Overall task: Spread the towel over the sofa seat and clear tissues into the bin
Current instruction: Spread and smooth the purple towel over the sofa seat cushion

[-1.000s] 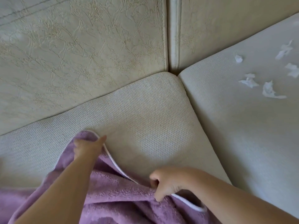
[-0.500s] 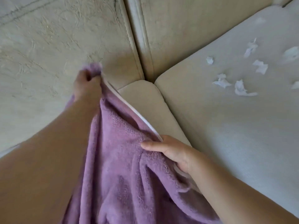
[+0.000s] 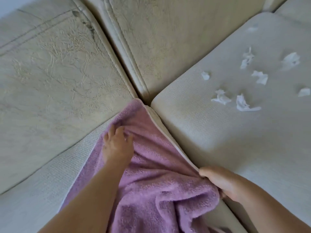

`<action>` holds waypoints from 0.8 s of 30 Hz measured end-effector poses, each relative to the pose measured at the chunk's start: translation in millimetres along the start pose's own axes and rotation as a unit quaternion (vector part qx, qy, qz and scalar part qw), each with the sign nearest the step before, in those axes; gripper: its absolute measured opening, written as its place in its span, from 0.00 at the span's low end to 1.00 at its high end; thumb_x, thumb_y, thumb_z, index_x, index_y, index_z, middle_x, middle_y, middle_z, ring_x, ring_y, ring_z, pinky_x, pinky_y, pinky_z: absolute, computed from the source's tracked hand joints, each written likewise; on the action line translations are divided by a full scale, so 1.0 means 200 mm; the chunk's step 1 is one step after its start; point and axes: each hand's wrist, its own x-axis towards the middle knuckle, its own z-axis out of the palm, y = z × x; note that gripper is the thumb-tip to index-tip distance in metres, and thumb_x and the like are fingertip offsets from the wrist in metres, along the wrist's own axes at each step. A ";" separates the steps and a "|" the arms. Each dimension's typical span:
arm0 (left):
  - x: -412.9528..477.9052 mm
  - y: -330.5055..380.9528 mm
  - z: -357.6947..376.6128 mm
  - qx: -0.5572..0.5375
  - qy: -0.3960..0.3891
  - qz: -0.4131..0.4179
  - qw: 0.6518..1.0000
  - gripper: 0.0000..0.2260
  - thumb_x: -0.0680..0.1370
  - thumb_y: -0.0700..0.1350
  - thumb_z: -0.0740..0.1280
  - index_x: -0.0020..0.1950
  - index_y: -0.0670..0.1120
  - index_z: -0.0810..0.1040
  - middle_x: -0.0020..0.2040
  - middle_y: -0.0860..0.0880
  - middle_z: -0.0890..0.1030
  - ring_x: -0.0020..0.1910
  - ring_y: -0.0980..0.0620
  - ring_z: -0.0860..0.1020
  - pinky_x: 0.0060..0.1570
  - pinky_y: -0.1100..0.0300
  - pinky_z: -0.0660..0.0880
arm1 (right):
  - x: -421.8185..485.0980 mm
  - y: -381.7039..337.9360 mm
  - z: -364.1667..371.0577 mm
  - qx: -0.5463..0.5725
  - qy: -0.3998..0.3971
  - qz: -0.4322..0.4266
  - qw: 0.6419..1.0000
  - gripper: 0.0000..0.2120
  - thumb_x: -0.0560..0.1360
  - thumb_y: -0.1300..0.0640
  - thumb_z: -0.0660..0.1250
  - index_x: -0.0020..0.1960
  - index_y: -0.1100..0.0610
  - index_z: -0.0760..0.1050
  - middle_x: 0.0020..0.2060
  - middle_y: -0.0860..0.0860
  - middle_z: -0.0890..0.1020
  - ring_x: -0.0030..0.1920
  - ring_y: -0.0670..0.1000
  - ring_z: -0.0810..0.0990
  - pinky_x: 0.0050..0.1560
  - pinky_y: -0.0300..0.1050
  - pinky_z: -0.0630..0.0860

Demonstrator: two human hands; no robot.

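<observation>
Purple terry towel (image 3: 151, 182) (white-edged) rumpled on seat (image 3: 58, 165), right hand (image 3: 218, 182) pinching edge.

left hand (image 3: 117, 145): bare | right hand (image 3: 223, 184): bare | forearms (image 3: 94, 190): bare to frame edge

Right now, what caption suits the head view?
Left hand presses purple towel on sofa seat, right hand grips its edge; tissues litter next cushion.

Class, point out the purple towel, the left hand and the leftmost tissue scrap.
purple towel (image 3: 159, 190): head view, crumpled middle.
left hand (image 3: 117, 147): head view, its back.
leftmost tissue scrap (image 3: 205, 75): head view, centre.
</observation>
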 end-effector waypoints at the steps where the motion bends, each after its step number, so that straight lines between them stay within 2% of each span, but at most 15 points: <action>1: 0.01 -0.03 -0.02 0.000 0.010 -0.004 1.000 0.20 0.78 0.49 0.59 0.70 0.48 0.66 0.72 0.46 0.63 0.68 0.41 0.61 0.65 0.45 0.62 | 0.01 0.02 -0.01 -0.090 0.008 0.012 0.996 0.13 0.72 0.56 0.58 0.31 0.56 0.73 0.24 0.54 0.76 0.22 0.52 0.73 0.23 0.37 0.64; 3: 0.03 -0.09 -0.06 0.002 -0.006 -0.035 0.999 0.19 0.79 0.47 0.58 0.70 0.46 0.66 0.68 0.43 0.67 0.66 0.39 0.64 0.63 0.44 0.64 | 0.01 0.00 0.00 -0.307 0.057 -0.007 0.950 0.09 0.72 0.53 0.57 0.39 0.55 0.72 0.38 0.56 0.81 0.35 0.55 0.78 0.32 0.40 0.70; 4: 0.03 -0.12 -0.07 0.005 -0.012 -0.057 0.998 0.19 0.79 0.47 0.57 0.70 0.45 0.66 0.67 0.42 0.68 0.65 0.38 0.65 0.62 0.44 0.65 | 0.02 -0.02 0.02 -0.364 0.100 -0.039 0.925 0.08 0.72 0.51 0.58 0.44 0.53 0.72 0.45 0.55 0.80 0.43 0.55 0.78 0.39 0.41 0.71; 6: 0.03 -0.18 -0.09 0.004 -0.005 -0.100 0.995 0.18 0.79 0.45 0.56 0.69 0.45 0.66 0.66 0.40 0.70 0.64 0.38 0.67 0.60 0.45 0.66 | 0.04 -0.12 0.08 -0.358 0.171 -0.108 0.912 0.17 0.72 0.48 0.60 0.59 0.50 0.69 0.58 0.52 0.76 0.57 0.54 0.76 0.51 0.45 0.71; 8: 0.02 -0.25 -0.10 0.010 0.005 -0.145 0.989 0.17 0.78 0.43 0.57 0.67 0.46 0.68 0.64 0.39 0.72 0.63 0.38 0.69 0.58 0.46 0.68 | 0.08 -0.23 0.15 -0.306 0.212 -0.175 0.911 0.23 0.74 0.49 0.60 0.68 0.51 0.64 0.63 0.52 0.72 0.61 0.55 0.73 0.58 0.48 0.70; 11: -0.01 -0.38 -0.13 0.044 -0.020 -0.199 0.979 0.18 0.77 0.45 0.58 0.67 0.45 0.68 0.62 0.39 0.73 0.62 0.38 0.70 0.56 0.46 0.69 | 0.17 -0.39 0.24 -0.241 0.224 -0.207 0.921 0.22 0.75 0.50 0.60 0.67 0.55 0.64 0.61 0.53 0.74 0.59 0.56 0.74 0.54 0.47 0.70; 13: -0.03 -0.48 -0.14 0.086 -0.051 -0.207 0.973 0.17 0.77 0.50 0.59 0.64 0.45 0.69 0.61 0.40 0.73 0.60 0.39 0.71 0.54 0.47 0.70 | 0.22 -0.45 0.27 -0.261 0.232 -0.191 0.917 0.20 0.75 0.48 0.61 0.63 0.56 0.68 0.57 0.54 0.75 0.57 0.57 0.75 0.51 0.47 0.71; 16: -0.03 -0.54 -0.17 0.118 -0.080 -0.205 0.968 0.14 0.74 0.53 0.63 0.54 0.45 0.75 0.52 0.43 0.78 0.52 0.42 0.76 0.50 0.52 0.74 | 0.25 -0.50 0.26 -0.283 0.263 -0.198 0.901 0.11 0.74 0.49 0.63 0.50 0.55 0.74 0.43 0.51 0.78 0.49 0.57 0.78 0.41 0.43 0.69; 17: -0.01 -0.54 -0.20 0.108 -0.072 -0.200 0.971 0.12 0.74 0.51 0.63 0.52 0.44 0.75 0.51 0.42 0.79 0.50 0.42 0.77 0.49 0.52 0.74 | 0.25 -0.51 0.23 -0.272 0.274 -0.210 0.898 0.07 0.73 0.51 0.63 0.46 0.54 0.74 0.36 0.50 0.76 0.45 0.56 0.79 0.36 0.42 0.67; 19: 0.07 -0.54 -0.26 0.048 0.012 -0.190 0.981 0.10 0.74 0.45 0.63 0.51 0.41 0.74 0.50 0.37 0.79 0.51 0.38 0.77 0.47 0.52 0.72 | 0.25 -0.55 0.17 -0.262 0.299 -0.226 0.889 0.06 0.73 0.54 0.63 0.42 0.55 0.76 0.29 0.48 0.73 0.35 0.54 0.76 0.29 0.39 0.62; 21: 0.17 -0.51 -0.32 -0.020 0.101 -0.175 0.979 0.09 0.73 0.39 0.62 0.52 0.40 0.71 0.51 0.35 0.78 0.51 0.35 0.76 0.45 0.51 0.69 | 0.24 -0.57 0.12 -0.300 0.293 -0.200 0.885 0.05 0.73 0.55 0.64 0.44 0.56 0.76 0.30 0.48 0.73 0.34 0.52 0.73 0.29 0.38 0.62; 22: 0.22 -0.49 -0.34 -0.036 0.108 -0.167 0.979 0.11 0.73 0.37 0.61 0.55 0.41 0.70 0.54 0.35 0.76 0.51 0.35 0.76 0.46 0.50 0.69 | 0.24 -0.57 0.11 -0.336 0.277 -0.173 0.883 0.05 0.72 0.56 0.64 0.45 0.57 0.76 0.33 0.49 0.75 0.36 0.53 0.75 0.32 0.38 0.65; 24: 0.25 -0.44 -0.34 -0.009 0.031 -0.156 0.987 0.24 0.74 0.39 0.65 0.68 0.44 0.61 0.69 0.36 0.64 0.57 0.33 0.74 0.52 0.47 0.71 | 0.22 -0.57 0.14 -0.405 0.261 -0.131 0.866 0.07 0.70 0.58 0.62 0.48 0.57 0.74 0.40 0.51 0.76 0.43 0.55 0.77 0.40 0.41 0.69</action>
